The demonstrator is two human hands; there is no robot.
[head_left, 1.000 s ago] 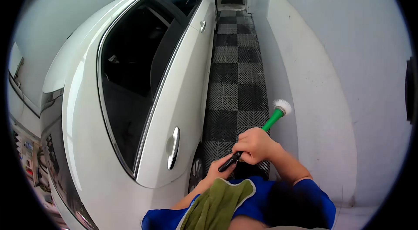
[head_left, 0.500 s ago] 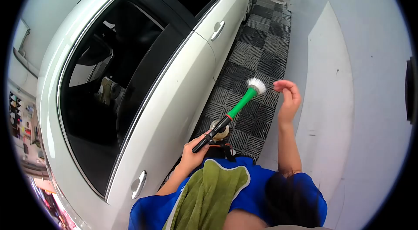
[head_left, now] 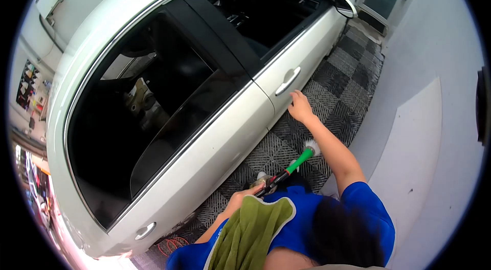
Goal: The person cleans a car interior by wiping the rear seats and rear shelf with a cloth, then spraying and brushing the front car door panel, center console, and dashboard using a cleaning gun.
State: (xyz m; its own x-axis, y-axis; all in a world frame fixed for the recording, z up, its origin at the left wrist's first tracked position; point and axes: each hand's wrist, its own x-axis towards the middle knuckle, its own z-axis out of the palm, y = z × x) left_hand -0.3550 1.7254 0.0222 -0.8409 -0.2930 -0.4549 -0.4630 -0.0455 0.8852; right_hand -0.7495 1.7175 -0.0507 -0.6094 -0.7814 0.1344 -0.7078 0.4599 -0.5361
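My left hand (head_left: 240, 201) is wrapped round the black handle of a detailing brush (head_left: 302, 160) with a green neck and white bristles. The brush points forward and to the right, low in front of my body. Stretched out toward the white car (head_left: 225, 137), my right hand (head_left: 300, 107) is just below the front door handle (head_left: 288, 81). Its fingers are loosely bent with nothing seen in them; whether they touch the door panel I cannot tell. A green towel (head_left: 250, 229) hangs over my blue shirt.
The car's side runs along my left, with a rear door handle (head_left: 146, 231) and a side mirror (head_left: 346, 5). A grey wall (head_left: 424, 60) bounds the right. Black and grey floor tiles (head_left: 353, 73) lie between them. A red-orange cord (head_left: 173, 245) lies by the car.
My right hand has swung left and forward from beside the wall to the front door. The brush, in my left hand, sits lower in view. My view has turned toward the car.
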